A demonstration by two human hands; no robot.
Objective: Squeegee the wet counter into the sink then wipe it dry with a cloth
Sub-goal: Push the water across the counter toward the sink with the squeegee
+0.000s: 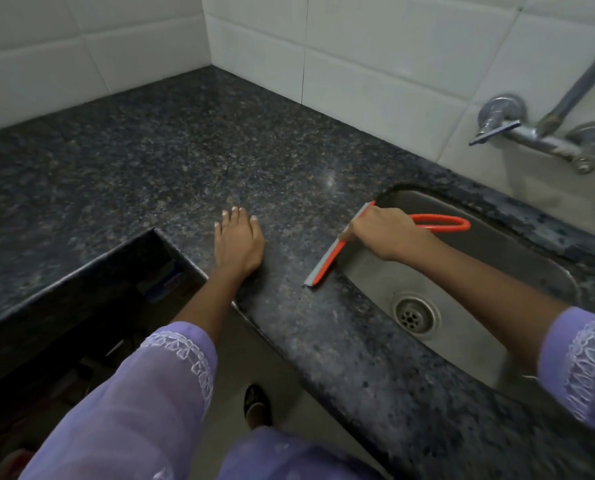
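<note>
1. The squeegee point(327, 259), orange with a grey blade, lies along the sink's left edge, its blade on the counter point(185, 161) just beside the basin; its loop handle juts over the sink point(490, 258).
2. The right hand point(386, 233) is closed around the squeegee near the blade; the left hand point(239, 242) rests flat and open on the granite, holding nothing.
3. This looks like the end of a squeegee stroke, water going into the basin.
4. Next likely calls for lifting back to an unswept strip; no cloth is in view.
5. The dark speckled granite meets white wall tiles point(358, 64) in a corner; a chrome tap point(545, 136) is mounted above the sink.
</note>
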